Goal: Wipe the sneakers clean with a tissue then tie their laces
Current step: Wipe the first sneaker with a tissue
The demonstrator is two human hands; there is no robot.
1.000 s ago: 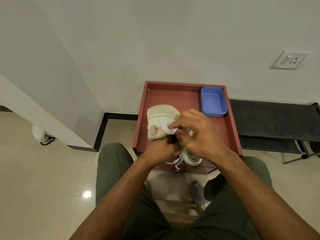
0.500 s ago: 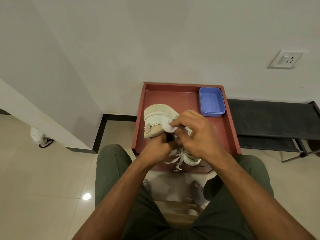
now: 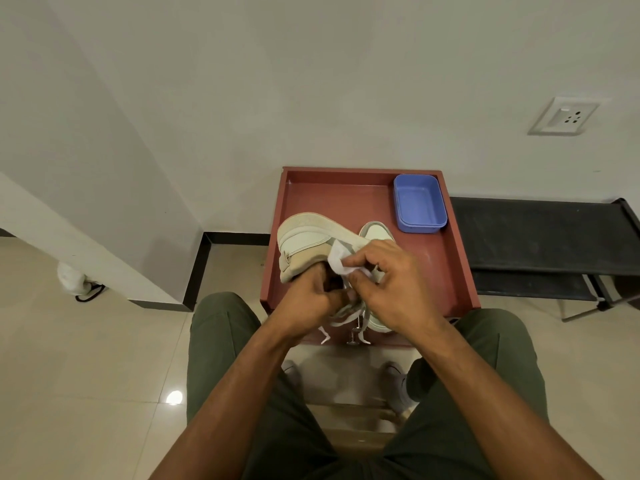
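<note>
Sneaker (image 3: 304, 244) gripped by left hand (image 3: 308, 299); right hand (image 3: 391, 282) pinches tissue (image 3: 337, 263).

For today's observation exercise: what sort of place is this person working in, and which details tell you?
Probably a room in a home: tiled floor, a plain wall with a socket, and a small red-brown table beside a black bench.

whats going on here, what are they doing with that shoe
A seated person is cleaning a pair of sneakers over a red tray. The left hand holds one beige sneaker tilted up on its side, while the right hand pinches a white tissue against it. The second sneaker lies on the tray behind the hands, mostly hidden. Loose laces hang over the tray's near edge, so nothing is tied yet. A blue tub sits in the tray's far right corner.
</note>
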